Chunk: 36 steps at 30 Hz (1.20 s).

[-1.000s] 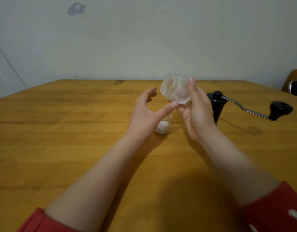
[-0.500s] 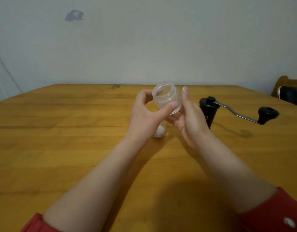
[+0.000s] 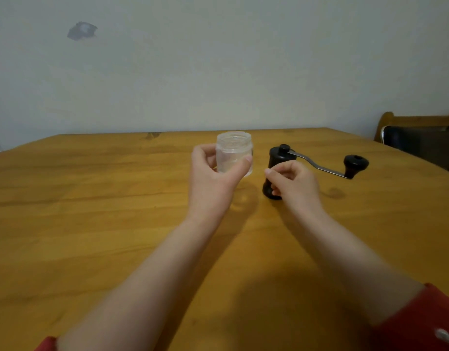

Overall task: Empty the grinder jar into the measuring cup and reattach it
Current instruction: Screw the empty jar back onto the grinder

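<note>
My left hand (image 3: 213, 181) holds the clear grinder jar (image 3: 234, 148) upright above the wooden table (image 3: 91, 198), mouth up; the jar looks empty. To its right the black grinder body (image 3: 276, 155) stands on the table. Its metal crank ends in a black knob (image 3: 355, 164) pointing right. My right hand (image 3: 295, 183) curls around the grinder body's lower half, thumb across its front. The measuring cup is not visible; my left hand may be hiding it.
A dark chair with a wooden frame (image 3: 421, 143) stands past the table's right edge. A pale wall runs behind the table's far edge (image 3: 167, 133). My red sleeves (image 3: 421, 325) show at the bottom corners.
The jar went from my right hand, tilted, to my left hand, now upright. My right hand let go and moved right onto the grinder body. The measuring cup dropped out of sight.
</note>
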Each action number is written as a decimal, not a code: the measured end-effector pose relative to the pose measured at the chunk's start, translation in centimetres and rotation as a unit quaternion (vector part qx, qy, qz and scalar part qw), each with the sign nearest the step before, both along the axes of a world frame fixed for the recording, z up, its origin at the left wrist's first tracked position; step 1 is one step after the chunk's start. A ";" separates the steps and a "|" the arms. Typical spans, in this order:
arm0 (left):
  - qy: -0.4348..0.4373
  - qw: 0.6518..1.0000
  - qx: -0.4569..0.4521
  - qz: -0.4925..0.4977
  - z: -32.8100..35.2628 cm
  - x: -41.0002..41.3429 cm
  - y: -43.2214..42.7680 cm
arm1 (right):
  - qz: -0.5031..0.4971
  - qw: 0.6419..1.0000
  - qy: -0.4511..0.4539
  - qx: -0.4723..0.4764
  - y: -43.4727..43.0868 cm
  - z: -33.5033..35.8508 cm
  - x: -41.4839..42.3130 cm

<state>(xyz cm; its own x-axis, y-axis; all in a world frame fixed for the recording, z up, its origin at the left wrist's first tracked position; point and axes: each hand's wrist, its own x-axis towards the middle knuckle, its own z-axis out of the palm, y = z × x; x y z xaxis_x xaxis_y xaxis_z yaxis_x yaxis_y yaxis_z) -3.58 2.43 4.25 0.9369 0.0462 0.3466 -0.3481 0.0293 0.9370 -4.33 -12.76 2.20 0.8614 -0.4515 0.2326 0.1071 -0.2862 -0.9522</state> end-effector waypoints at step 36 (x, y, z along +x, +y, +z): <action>0.240 0.942 -0.140 -0.189 -5.0 0.1 -3.0 | 0.053 0.997 -0.029 -0.042 -4.5 -3.6 3.8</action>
